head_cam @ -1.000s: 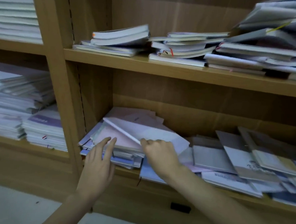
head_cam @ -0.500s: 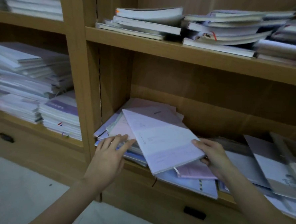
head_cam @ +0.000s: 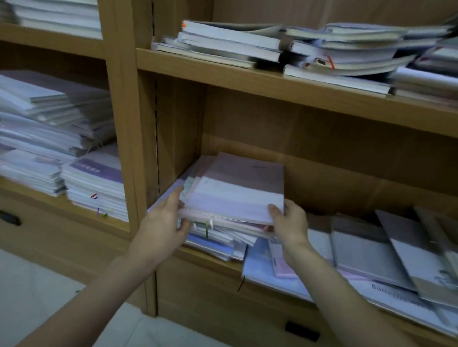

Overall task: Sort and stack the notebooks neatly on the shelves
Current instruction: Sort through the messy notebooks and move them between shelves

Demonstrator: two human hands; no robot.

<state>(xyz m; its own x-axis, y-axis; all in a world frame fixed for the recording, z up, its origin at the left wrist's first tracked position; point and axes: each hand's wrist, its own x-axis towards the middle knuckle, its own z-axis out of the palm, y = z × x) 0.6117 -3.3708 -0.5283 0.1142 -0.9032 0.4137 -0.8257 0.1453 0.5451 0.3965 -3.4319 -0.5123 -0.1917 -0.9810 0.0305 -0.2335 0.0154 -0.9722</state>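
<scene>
Notebooks fill the lower shelf (head_cam: 209, 255) of the wooden bookcase in front of me, and both my hands are on the pile at its left end. My left hand (head_cam: 163, 223) grips the near left corner of that stack (head_cam: 219, 226), thumb lying on top at the edge and fingers curled underneath. My right hand (head_cam: 289, 222) pinches the near right corner of the top notebook (head_cam: 237, 195), a pale pink and lilac cover lying flat and roughly square on the pile, thumb on top and fingers tucked below. From the stack, at three o'clock, a loose spread of notebooks (head_cam: 378, 257) lies fanned and overlapping along the same shelf, some hanging over its front edge. At twelve o'clock, on the upper shelf (head_cam: 281, 85), sit more untidy piles of books (head_cam: 230, 44). At nine o'clock, beyond the upright divider (head_cam: 124, 113), the neighbouring bay holds taller stacks of white and purple notebooks (head_cam: 50, 135). Below the shelves I see drawer fronts with dark handles (head_cam: 302, 330).
</scene>
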